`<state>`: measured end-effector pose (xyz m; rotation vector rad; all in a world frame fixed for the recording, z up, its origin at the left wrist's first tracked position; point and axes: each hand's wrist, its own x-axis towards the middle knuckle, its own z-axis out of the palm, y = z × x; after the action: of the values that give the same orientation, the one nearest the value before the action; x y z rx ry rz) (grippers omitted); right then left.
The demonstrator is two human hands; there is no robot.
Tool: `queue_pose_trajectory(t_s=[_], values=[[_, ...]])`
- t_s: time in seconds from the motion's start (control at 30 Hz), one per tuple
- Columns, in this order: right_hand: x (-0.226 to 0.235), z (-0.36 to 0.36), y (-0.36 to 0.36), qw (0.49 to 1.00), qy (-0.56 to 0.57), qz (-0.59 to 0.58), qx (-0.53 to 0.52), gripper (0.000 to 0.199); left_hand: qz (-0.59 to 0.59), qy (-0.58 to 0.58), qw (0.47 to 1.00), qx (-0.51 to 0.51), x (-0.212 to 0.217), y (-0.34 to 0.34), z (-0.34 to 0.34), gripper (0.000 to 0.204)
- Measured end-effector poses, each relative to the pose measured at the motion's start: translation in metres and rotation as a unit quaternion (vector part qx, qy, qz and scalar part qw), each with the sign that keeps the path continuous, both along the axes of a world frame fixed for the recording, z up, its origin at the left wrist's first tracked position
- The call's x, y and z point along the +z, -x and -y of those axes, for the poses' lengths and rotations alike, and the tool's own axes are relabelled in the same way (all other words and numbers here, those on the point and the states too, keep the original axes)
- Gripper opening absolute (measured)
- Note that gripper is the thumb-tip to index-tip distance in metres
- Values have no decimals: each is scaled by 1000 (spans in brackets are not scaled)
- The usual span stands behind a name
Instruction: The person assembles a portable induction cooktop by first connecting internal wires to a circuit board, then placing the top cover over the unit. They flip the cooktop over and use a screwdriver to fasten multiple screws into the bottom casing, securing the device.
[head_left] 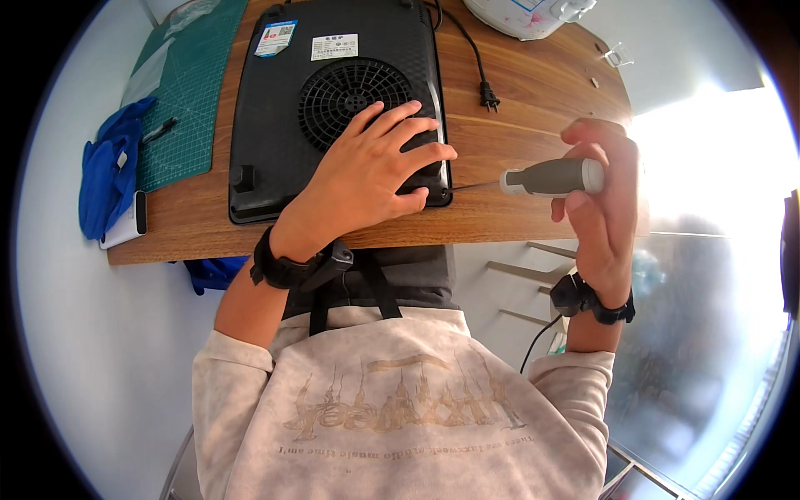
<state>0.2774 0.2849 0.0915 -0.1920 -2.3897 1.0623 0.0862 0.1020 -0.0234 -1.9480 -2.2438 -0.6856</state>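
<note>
Closest to me, below my wrists, is my pale printed sweatshirt, with a black band on each wrist. Above it, my left hand lies spread, palm down, on the underside of a black cooker that rests flipped over on the wooden desk; my fingers fan out over the round fan grille and toward the cooker's near right corner. My right hand is curled around the grey handle of a screwdriver, holding it level, its thin shaft pointing left with the tip right at that corner of the cooker, just beside my left fingertips. The cooker's black cord and plug trail across the desk to the right of it. Further back sits a white appliance, partly cut off. On the left of the desk lies a green cutting mat, with a blue cloth at its edge and a small white and black device beside that.
</note>
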Motion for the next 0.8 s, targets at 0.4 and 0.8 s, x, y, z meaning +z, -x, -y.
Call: queue_pose_trajectory(t_s=[0.4,0.8], values=[[14,10,4,988,-132,-58,52,30,2,-3,1000,1,1,-1,0,53],[22,19,9,979,-198,-50,29,34,3,-1,1000,2,-1,-3,-2,52]])
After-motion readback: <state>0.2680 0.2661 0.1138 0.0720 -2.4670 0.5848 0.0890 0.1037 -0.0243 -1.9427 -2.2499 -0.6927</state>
